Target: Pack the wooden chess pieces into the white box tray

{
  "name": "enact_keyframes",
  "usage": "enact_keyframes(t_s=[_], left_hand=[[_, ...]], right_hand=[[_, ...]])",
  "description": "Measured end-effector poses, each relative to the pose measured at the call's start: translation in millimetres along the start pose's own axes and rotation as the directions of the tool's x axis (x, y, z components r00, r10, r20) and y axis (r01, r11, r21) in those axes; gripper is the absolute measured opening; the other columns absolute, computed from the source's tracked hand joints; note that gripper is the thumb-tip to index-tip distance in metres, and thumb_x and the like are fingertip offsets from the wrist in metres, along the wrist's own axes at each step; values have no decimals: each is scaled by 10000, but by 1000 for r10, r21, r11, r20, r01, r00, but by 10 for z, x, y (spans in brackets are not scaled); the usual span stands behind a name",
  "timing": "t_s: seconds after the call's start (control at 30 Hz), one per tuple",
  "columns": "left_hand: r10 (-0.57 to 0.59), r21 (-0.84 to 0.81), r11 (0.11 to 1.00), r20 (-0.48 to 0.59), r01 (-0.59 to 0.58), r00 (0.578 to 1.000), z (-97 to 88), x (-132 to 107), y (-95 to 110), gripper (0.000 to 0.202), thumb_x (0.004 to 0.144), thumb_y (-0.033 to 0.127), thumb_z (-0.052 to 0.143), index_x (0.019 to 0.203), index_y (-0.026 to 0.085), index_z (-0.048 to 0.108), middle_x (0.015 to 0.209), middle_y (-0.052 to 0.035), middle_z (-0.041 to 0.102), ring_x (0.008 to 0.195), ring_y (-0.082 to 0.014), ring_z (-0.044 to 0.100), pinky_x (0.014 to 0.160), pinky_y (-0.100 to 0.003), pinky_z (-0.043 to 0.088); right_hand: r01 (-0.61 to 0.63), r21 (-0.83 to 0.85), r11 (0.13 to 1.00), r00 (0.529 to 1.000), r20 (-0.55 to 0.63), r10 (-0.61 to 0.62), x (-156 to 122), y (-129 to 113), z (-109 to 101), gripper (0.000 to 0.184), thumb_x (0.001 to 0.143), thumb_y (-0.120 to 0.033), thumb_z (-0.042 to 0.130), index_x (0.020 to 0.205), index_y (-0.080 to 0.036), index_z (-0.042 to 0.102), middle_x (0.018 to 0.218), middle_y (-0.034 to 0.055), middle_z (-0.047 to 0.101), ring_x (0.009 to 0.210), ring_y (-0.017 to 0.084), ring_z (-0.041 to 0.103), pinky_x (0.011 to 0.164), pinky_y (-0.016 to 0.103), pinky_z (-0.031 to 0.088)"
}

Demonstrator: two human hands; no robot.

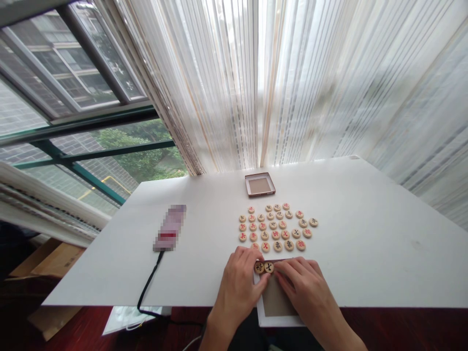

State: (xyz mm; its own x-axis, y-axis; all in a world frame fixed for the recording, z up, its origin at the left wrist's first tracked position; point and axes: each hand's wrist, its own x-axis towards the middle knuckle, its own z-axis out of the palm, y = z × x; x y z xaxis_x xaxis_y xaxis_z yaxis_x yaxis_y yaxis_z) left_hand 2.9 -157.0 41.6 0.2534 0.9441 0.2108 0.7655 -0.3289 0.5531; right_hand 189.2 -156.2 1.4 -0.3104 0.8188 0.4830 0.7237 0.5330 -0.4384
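Note:
Several round wooden chess pieces (275, 227) with red and black characters lie in rows on the white table (365, 234). Near the front edge a shallow box tray (275, 302) with a brown inside overhangs the table. Two pieces (263, 267) sit at the tray's far left corner. My left hand (239, 287) has its fingers curled beside those two pieces, touching them. My right hand (305, 287) lies over the tray's right part, fingertips pressed near the same pieces.
A second small box tray (260, 185) sits at the back of the table before the striped curtains (292, 83). A blurred flat device (170, 227) with a black cable (148, 285) lies left. A window (73, 97) and cardboard boxes (47, 258) are at far left.

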Motion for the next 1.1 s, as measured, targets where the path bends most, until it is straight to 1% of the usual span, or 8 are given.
enact_keyframes(t_s=[0.1, 0.3, 0.4, 0.77, 0.9, 1.1], left_hand=[[4, -4, 1000, 22, -4, 1000, 24, 29, -4, 290, 768, 107, 753, 982, 239, 608, 990, -10, 653, 991, -249, 562, 877, -405, 478], [-5, 5, 1000, 29, 4, 1000, 85, 47, -32, 208, 793, 121, 739, 928, 231, 626, 918, -7, 656, 931, -239, 565, 836, -387, 459], [-4, 1, 1000, 32, 4, 999, 94, 47, -44, 198, 796, 130, 744, 923, 232, 632, 904, -6, 656, 915, -236, 563, 823, -377, 453], [-8, 6, 1000, 49, 8, 999, 67, 54, -29, 179, 806, 130, 732, 903, 233, 623, 921, -3, 657, 913, -230, 567, 823, -370, 448], [12, -9, 1000, 57, -11, 998, 70, 56, -31, 190, 808, 119, 725, 905, 233, 608, 926, 1, 658, 920, -224, 565, 830, -362, 450], [27, -13, 1000, 48, -27, 998, 85, 64, -59, 200, 804, 119, 729, 910, 236, 606, 924, 9, 667, 922, -219, 568, 835, -355, 460]], right_hand=[[-5, -7, 1000, 1000, -6, 5, -6, 22, -19, 367, 1071, -368, 367, 934, -243, 683, 840, 32, 707, 793, 216, 599, 771, 369, 333], [13, 10, 1000, 1000, 10, -13, 10, 32, 23, 344, 1069, -343, 381, 914, -240, 669, 838, 23, 710, 796, 212, 604, 763, 364, 339], [22, 24, 999, 1000, 20, -22, 18, 23, 41, 334, 1071, -343, 375, 951, -244, 671, 854, 16, 716, 801, 212, 606, 767, 365, 346], [24, 49, 999, 999, 29, -26, 23, 22, 61, 306, 1064, -323, 389, 995, -252, 678, 881, 26, 731, 806, 222, 614, 763, 372, 371], [22, 47, 999, 999, 27, -23, 22, 18, 73, 309, 1063, -314, 387, 962, -250, 672, 876, 28, 736, 799, 222, 622, 756, 369, 384], [21, 46, 999, 999, 26, -22, 11, 22, 87, 294, 1058, -289, 399, 998, -253, 685, 888, 32, 739, 807, 218, 632, 756, 366, 403]])
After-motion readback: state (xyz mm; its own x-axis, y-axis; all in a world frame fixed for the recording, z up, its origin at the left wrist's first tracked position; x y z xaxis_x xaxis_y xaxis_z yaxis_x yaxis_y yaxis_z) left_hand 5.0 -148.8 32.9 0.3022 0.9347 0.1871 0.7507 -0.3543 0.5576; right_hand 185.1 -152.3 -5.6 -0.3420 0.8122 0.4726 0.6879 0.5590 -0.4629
